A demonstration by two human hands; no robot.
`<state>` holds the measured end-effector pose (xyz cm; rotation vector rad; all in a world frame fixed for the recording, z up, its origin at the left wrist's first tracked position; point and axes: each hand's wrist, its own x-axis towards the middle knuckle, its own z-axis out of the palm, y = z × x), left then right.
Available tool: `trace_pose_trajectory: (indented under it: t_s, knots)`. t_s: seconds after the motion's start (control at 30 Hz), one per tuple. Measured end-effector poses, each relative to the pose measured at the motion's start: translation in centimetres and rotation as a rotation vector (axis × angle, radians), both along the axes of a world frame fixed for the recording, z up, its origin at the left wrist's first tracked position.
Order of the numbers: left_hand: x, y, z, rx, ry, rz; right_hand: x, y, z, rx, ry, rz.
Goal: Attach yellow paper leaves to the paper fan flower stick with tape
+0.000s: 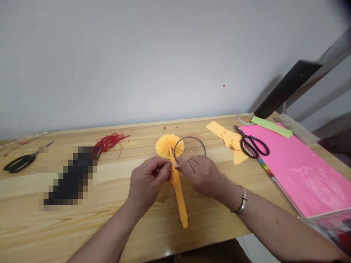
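Between my two hands lies a pleated yellow-orange paper fan [166, 145], opened into a round, with a rolled paper handle [181, 204] pointing towards me. My right hand [201, 177] is closed on a thin grey ring that looks like a narrow roll of tape [205, 149]; the ring stands up beside the fan. My left hand [152, 174] is closed in a pinch at the top of the handle, thumb against forefinger. A small pale bit shows between the fingertips of both hands, too small to make out. The fingers partly hide the handle's upper end.
Black-handled scissors [254, 144] rest on yellow-orange paper scraps [223, 134] and pink paper [304, 171]. A green strip [271, 126] lies behind. On the left are red threads [111, 141], a blurred dark object [74, 177] and another pair of scissors [23, 162]. A wall [137, 65] borders the table.
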<state>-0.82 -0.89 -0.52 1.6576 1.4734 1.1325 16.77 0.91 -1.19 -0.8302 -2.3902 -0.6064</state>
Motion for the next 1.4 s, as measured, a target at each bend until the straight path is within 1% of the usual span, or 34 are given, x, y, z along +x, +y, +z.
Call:
trace_pose_trajectory:
  t_s: [0.33,0.43,0.6,0.8,1.07,1.4]
  knots:
    - [-0.01,0.28,0.4,-0.18,-0.13,0.006,0.05,-0.15,0.46,-0.011,0.024,-0.013]
    - [0.01,0.38,0.54,-0.243,-0.197,-0.001,0.09,-0.24,0.38,-0.007,0.047,-0.026]
    - [0.12,0.4,0.53,-0.301,-0.273,-0.025,0.13,-0.4,0.08,0.021,0.11,-0.033]
    - [0.36,0.46,0.64,-0.368,-0.341,-0.01,0.05,-0.31,-0.03,0.018,0.094,-0.037]
    - [0.29,0.75,0.22,-0.441,-0.411,-0.007,-0.01,-0.31,-0.05,0.006,0.059,-0.019]
    - [0.29,0.91,-0.07,-0.459,-0.485,0.004,0.05,-0.39,-0.07,0.036,0.055,-0.007]
